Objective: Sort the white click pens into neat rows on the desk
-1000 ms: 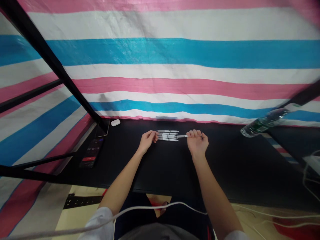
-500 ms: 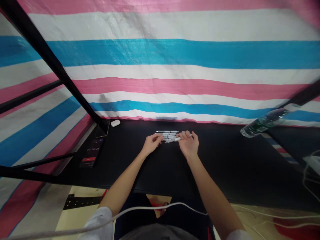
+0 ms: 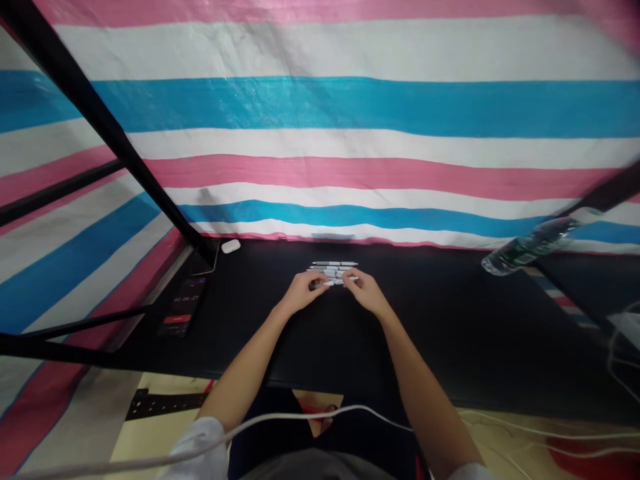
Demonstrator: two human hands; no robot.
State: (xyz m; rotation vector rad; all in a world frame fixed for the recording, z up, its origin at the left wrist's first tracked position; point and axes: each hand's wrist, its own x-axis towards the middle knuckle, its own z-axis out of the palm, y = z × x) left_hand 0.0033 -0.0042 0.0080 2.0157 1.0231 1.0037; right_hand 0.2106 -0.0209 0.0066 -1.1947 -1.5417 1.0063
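Past the pens (image 3: 335,264), a bottle (image 3: 533,245), apparently water.

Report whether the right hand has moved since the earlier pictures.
Yes. The right hand has shifted left, closer to the small white case at the table's far edge, which holds its place in the view.

That tarp (image 3: 330,110) is loud, wide pink, white and blue horizontal stripes all the way across, and the black table (image 3: 450,320) under it makes them pop, with black poles (image 3: 75,90) cutting across on the left. The pens (image 3: 334,267) are mostly white and grey, the back one looks darker, and the earbud case (image 3: 231,247) is plain white, same as the cable (image 3: 300,416) and sleeve (image 3: 197,443). The bottle (image 3: 533,245) has a dark green label, and the phone (image 3: 181,307) shows a red bar on a black screen.
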